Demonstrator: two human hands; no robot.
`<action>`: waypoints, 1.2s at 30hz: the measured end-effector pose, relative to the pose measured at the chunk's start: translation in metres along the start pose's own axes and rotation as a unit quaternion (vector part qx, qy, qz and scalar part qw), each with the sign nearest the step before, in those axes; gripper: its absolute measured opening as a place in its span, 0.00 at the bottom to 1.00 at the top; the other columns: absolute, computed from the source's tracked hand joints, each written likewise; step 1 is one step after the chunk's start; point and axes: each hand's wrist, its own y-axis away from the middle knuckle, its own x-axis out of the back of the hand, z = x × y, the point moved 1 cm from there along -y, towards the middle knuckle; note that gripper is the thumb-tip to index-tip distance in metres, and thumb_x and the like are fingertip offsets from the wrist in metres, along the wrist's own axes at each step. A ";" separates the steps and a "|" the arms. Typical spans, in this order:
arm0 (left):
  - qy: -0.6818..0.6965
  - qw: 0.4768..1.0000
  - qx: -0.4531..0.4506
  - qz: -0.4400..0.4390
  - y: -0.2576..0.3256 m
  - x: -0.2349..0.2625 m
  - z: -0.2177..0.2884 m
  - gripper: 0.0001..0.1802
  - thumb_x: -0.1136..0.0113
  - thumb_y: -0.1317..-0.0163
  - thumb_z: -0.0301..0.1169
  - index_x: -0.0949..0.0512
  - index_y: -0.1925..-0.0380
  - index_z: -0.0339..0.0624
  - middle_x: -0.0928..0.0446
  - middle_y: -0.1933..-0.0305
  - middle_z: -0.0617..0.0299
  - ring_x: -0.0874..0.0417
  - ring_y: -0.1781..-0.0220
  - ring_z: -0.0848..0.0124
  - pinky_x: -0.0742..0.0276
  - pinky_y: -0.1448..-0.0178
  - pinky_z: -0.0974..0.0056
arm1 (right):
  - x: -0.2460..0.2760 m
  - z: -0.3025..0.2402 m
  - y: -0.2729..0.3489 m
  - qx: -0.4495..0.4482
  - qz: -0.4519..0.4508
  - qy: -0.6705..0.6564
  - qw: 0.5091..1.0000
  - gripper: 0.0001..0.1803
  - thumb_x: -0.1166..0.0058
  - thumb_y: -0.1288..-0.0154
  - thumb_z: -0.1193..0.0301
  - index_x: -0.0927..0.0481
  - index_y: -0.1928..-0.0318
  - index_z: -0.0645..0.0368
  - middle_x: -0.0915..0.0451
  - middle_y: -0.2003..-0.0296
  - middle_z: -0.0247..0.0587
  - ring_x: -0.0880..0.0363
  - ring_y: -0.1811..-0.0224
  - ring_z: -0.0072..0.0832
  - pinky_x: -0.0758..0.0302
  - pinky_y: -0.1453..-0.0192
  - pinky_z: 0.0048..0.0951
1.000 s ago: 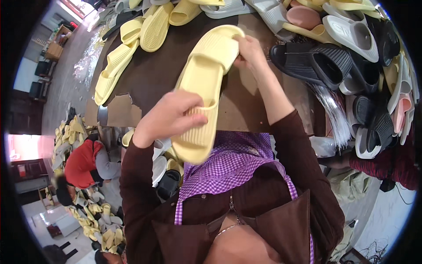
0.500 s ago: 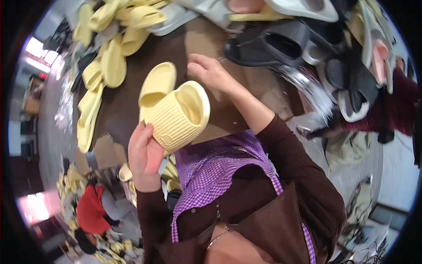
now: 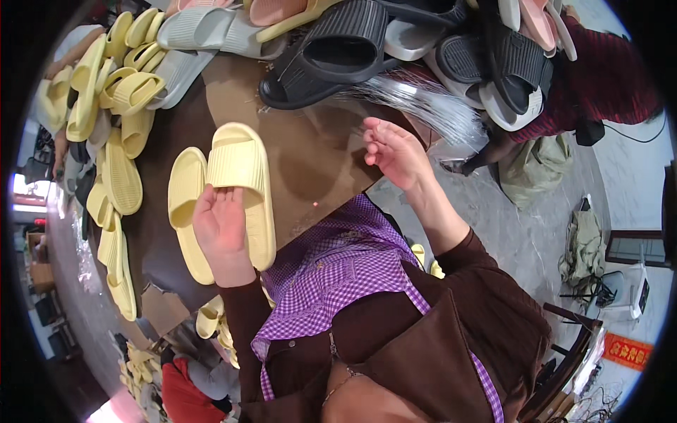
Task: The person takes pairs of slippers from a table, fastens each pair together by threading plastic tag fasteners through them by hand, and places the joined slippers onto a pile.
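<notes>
A pair of yellow slippers lies side by side on the brown tabletop in front of me. My left hand (image 3: 222, 220) is palm up, with its fingers tucked under the ribbed strap of the right slipper (image 3: 243, 158). Against it rests the left slipper (image 3: 187, 194), partly covered by my wrist. My right hand (image 3: 396, 149) is raised over the table's near edge, fingers curled and thumb drawn in; whatever they pinch is too small to make out. Just beyond it, a bundle of thin, shiny clear strips (image 3: 423, 102) spreads out beside a black slipper (image 3: 328, 53).
Yellow slippers (image 3: 123, 173) line the table's left side. Grey slippers (image 3: 211, 32) and a black-and-white slipper (image 3: 518, 77) are piled along the far side. A person in dark red (image 3: 599, 77) is at the right; another in red (image 3: 187, 391) is low at the left.
My left hand has lowered the yellow slippers leftward, so they lie flat with toes pointing away. My right hand has moved right, towards the strips, and curled. The view has shifted.
</notes>
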 end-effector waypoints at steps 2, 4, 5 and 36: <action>-0.009 1.000 0.007 -0.027 0.001 0.010 0.001 0.21 0.59 0.33 0.24 0.41 0.43 0.23 0.40 0.36 0.45 0.42 0.31 0.56 0.48 0.26 0.53 | -0.004 0.005 -0.010 -0.024 0.012 -0.078 0.997 0.09 0.48 0.35 0.71 0.24 0.57 0.61 0.22 0.70 0.37 0.27 0.74 0.23 0.24 0.68 0.27; -0.026 0.996 0.028 -0.081 0.005 0.020 0.004 0.21 0.58 0.34 0.24 0.41 0.43 0.22 0.40 0.37 0.44 0.43 0.31 0.55 0.48 0.26 0.53 | -0.007 0.015 -0.030 -0.014 0.005 -0.120 0.993 0.09 0.47 0.35 0.70 0.24 0.56 0.61 0.22 0.69 0.37 0.26 0.74 0.23 0.24 0.68 0.28; -0.026 0.996 0.023 -0.079 0.011 0.023 0.008 0.21 0.58 0.34 0.24 0.41 0.43 0.22 0.40 0.37 0.44 0.43 0.31 0.55 0.48 0.26 0.53 | -0.009 0.017 -0.039 -0.012 -0.002 -0.140 0.990 0.10 0.47 0.35 0.70 0.25 0.56 0.61 0.22 0.69 0.37 0.26 0.74 0.23 0.24 0.68 0.28; -0.663 0.656 -0.240 -0.269 0.056 -0.013 -0.057 0.08 0.47 0.37 0.25 0.23 0.60 0.34 0.24 0.74 0.57 0.24 0.72 0.78 0.28 0.66 0.71 | 0.002 -0.005 -0.018 -0.043 -0.033 -0.237 0.970 0.08 0.49 0.33 0.68 0.25 0.60 0.59 0.30 0.76 0.29 0.40 0.80 0.18 0.42 0.76 0.21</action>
